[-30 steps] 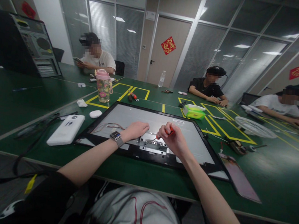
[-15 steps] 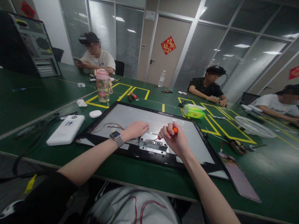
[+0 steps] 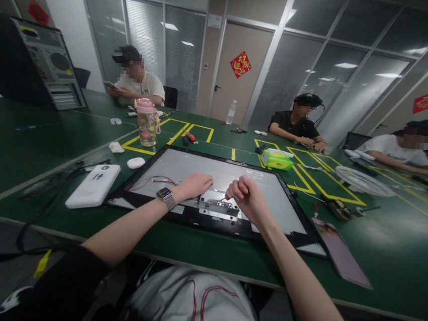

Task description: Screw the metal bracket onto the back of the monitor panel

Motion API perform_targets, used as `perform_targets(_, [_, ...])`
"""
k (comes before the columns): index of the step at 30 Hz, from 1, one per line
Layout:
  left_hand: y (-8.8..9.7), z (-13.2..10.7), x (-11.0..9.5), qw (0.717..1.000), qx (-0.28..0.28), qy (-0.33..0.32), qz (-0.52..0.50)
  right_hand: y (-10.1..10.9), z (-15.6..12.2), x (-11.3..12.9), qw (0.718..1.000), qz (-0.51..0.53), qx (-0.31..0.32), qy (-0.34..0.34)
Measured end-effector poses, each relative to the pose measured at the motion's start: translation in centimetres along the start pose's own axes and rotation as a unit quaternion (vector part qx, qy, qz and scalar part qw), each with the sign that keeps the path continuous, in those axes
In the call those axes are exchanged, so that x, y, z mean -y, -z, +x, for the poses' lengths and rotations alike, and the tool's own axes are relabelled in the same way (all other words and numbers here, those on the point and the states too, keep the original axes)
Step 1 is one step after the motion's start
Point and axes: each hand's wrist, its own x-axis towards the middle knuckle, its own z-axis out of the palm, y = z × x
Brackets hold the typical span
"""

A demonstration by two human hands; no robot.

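A large flat display panel with a black frame lies on the table in front of me, its grey back facing up. Near its front edge sits a metal bracket with a shiny plate. My right hand is closed around the orange handle of a screwdriver, whose thin shaft slants down left toward the bracket. Where exactly the tip rests is too small to tell. Flat on the panel, just left of and behind the bracket, lies my left hand, fingers stretched out and holding nothing. Thin wires run left of it.
Left of the panel are a white power bank, a white oval case and a pink-lidded bottle. A green tissue pack stands behind, a phone lies right. A computer tower stands far left; several people sit opposite.
My right hand has turned slightly around the screwdriver, so less of the orange handle shows. The left hand stays in place on the panel.
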Motion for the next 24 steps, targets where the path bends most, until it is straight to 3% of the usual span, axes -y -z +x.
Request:
perform_targets(19, [0.3, -0.1, -0.1, 1.000, 0.008, 0.004, -0.005, 1.4, 0.1, -0.3, 1.000, -0.006, -0.025, 0.011])
perform_targets(24, [0.6, -0.2, -0.3, 1.000, 0.013, 0.010, -0.002, 1.5, 0.0, -0.6, 0.996, -0.031, -0.076, 0.035])
